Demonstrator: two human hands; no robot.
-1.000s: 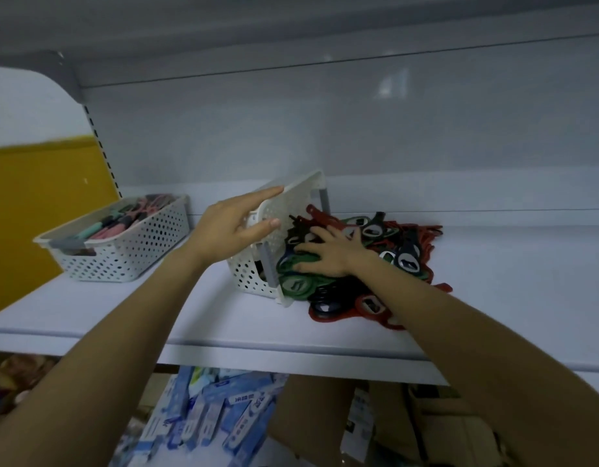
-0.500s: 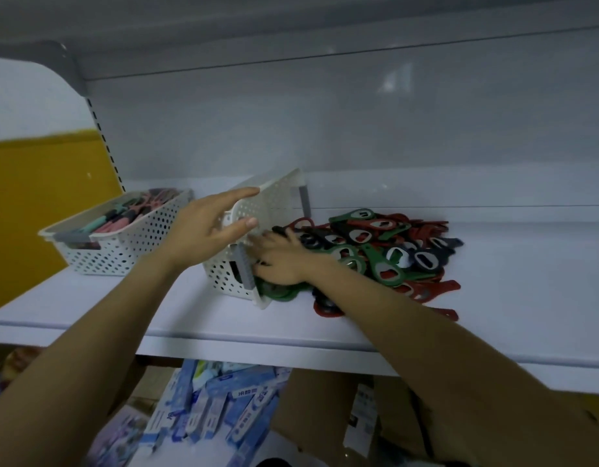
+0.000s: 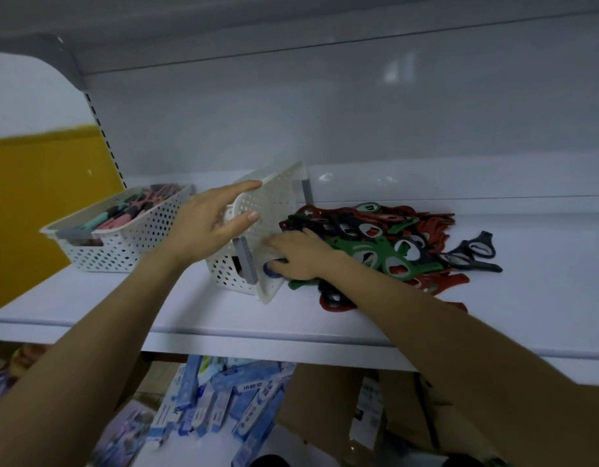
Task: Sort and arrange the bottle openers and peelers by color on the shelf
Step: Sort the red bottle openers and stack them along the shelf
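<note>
left grip [image 3: 207, 224] grasps the tipped basket [image 3: 278, 197]; right grip [image 3: 301, 256], fingers relaxed, rests on the bottle openers [image 3: 375, 246].

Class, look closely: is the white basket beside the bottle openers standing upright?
No, the white basket is tipped on its side, its mouth facing the bottle openers.

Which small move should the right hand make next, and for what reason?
Probably rake the blue opener out toward the pile with the right hand. The left hand holds the basket tipped on its side, and that opener lies at its mouth under the right hand, so emptying seems unfinished.
</note>
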